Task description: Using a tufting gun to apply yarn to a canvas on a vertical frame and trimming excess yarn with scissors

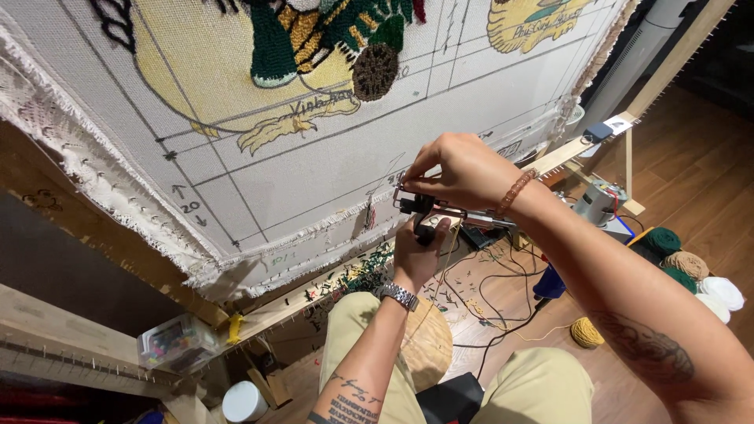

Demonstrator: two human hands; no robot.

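Right hand: our right hand (463,169) comes in from the right, wrist bent, with its fingers pinched on the top of the tufting gun (424,210); a bead bracelet (514,191) sits on the wrist.
Left hand: our left hand (416,255) reaches up from below and is closed around the lower part of the gun, gripping it from underneath; a metal watch (400,295) is on that wrist.
Tufting gun: a small black and metal tool, held between both hands just in front of the lower edge of the cloth.
Cloth: a pale backing cloth (314,173) stretched on a wooden frame (94,235), marked with grid lines and partly filled with yellow, green and brown yarn shapes; its edges are frayed.
Floor: wooden floor (699,173) with yarn scraps and black cables (495,306) under the frame.
Yarn: balls of green, tan and white yarn (691,271) lie to the right, and a small yellow ball (586,332) sits near our right knee.
Box: a clear plastic box (177,344) of coloured bits rests on the frame's lower left beam.
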